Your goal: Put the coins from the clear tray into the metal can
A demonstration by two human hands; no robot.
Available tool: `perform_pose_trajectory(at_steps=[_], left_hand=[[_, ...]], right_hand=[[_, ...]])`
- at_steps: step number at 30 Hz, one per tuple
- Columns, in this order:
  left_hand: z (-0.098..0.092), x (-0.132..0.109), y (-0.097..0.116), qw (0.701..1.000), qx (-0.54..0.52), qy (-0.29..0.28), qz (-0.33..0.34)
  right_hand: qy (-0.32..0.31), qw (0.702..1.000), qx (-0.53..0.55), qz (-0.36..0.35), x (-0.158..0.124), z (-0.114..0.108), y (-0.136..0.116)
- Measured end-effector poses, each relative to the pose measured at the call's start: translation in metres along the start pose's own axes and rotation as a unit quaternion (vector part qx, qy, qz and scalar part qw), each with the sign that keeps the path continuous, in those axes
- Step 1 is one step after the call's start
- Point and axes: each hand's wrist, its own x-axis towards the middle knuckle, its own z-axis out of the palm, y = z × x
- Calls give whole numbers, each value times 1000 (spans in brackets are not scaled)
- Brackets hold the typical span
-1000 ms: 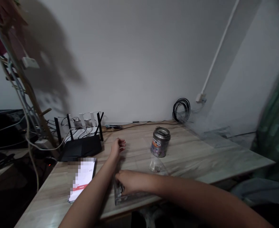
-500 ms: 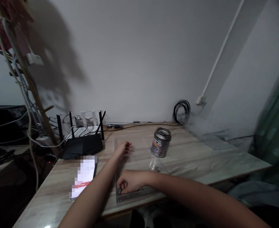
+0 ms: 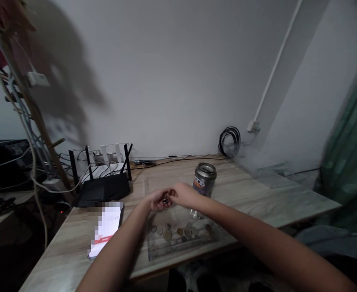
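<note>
Several coins [image 3: 167, 235] lie in the near part of a clear plastic tray [image 3: 151, 255] on the wooden table. Over the tray's middle, my left hand [image 3: 161, 200] is palm up with curled fingers, and small dark and shiny pieces, apparently coins, rest in it. The pinched fingers of my right hand [image 3: 181, 194] touch those pieces at the left palm. Just behind my right hand stands a metal can [image 3: 205, 178] with a printed label, its lower part hidden by the wrist. A small clear plastic object [image 3: 196, 213] sits beneath my right forearm.
A phone [image 3: 107, 227] lies left of my left forearm. Behind it stands a black router [image 3: 103, 188] with antennas and cables. A coiled black cable [image 3: 229, 142] leans on the wall at the back. Clear sheets [image 3: 272, 174] lie at the right rear edge.
My right hand has moved up from the tray's near left corner to my left hand, uncovering the coins. My left hand has shifted slightly nearer and now holds small pieces. The view has turned slightly.
</note>
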Motion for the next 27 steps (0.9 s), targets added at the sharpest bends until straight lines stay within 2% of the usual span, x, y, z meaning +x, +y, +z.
perform_pose_trajectory(at_steps=[2,5,7,10,14,18,22,27], left_hand=[[0,1,1,1000,-6,-4,8],[-1,4,-1,1000,10,17,23],[-1,7,-4,996,59,55,41],[1,8,-8,986,121,99,64],[6,4,-11,973,194,93,88],[9,3,-12,956,273,62,88],[9,5,-11,952,292,56,72],[9,5,-11,946,305,66,85]], right_hand=[[-20,999,-33,-25,-13,3,11],[-149,984,-26,-93,-36,13,23],[-192,975,-2,-109,-47,21,28],[-207,972,28,-107,-56,29,31],[-235,967,39,-92,-63,27,35],[-211,973,-14,-97,-73,12,44],[-253,959,-65,-113,-76,4,51],[-271,950,-140,-65,-75,5,47]])
